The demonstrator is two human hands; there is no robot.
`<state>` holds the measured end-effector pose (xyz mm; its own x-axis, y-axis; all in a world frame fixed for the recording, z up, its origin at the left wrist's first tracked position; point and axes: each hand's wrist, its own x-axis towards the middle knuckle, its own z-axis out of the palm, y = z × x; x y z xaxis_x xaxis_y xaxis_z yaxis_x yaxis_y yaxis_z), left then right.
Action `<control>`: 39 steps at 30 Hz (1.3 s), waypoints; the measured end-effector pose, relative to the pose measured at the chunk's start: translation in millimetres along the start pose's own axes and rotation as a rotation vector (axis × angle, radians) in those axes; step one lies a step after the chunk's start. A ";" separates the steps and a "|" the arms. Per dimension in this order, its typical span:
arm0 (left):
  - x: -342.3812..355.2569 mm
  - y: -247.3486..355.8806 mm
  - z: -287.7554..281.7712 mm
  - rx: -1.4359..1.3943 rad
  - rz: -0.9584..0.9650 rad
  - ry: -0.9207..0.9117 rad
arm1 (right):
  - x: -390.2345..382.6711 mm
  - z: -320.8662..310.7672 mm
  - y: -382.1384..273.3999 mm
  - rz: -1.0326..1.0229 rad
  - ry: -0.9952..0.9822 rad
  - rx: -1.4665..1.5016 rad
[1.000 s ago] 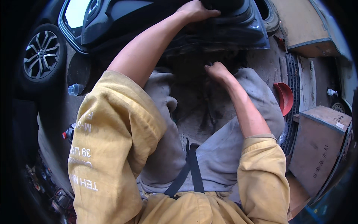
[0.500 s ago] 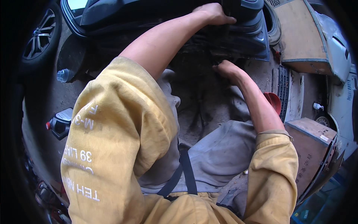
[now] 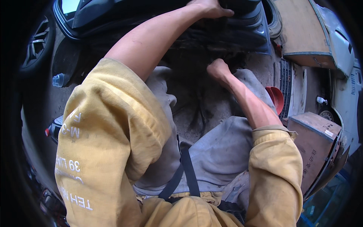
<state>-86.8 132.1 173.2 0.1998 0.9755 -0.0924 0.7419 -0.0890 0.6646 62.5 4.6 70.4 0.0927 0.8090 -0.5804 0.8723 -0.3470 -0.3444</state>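
My left hand is closed at the edge of a dark car door, with the thumb stretched along the panel. Its other fingers are mostly hidden. Below the door's lower edge, my right hand is closed with the knuckles up. Whatever is in its fingers, if anything, is hidden in the dark area beneath. Both forearms reach forward out of rolled yellow sleeves, above my grey-clothed knees.
A wheel, a clear bluish bottle and a dark jug with a red cap are at left. At right are a red scoop-like piece, wooden boxes, tyres and a white vehicle.
My right hand has drawn slightly left, away from the door's lower edge. My left hand stays on the door; the whole view has shifted a little.
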 end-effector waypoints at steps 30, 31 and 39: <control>0.8 74.7 7.1 0.064 -0.076 -0.029 | -47.9 -85.1 25.0 0.068 -0.043 0.049; -8.3 88.8 6.9 0.030 -0.096 -0.055 | -44.8 -92.1 30.4 0.062 -0.057 0.019; -16.9 114.4 13.5 -0.219 -0.167 0.031 | -54.7 -113.0 58.7 -0.028 -0.056 -0.058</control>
<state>3.3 102.7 240.8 0.0642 0.9789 -0.1938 0.6059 0.1160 0.7870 162.9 -6.5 165.4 0.0426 0.7897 -0.6121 0.9006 -0.2956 -0.3186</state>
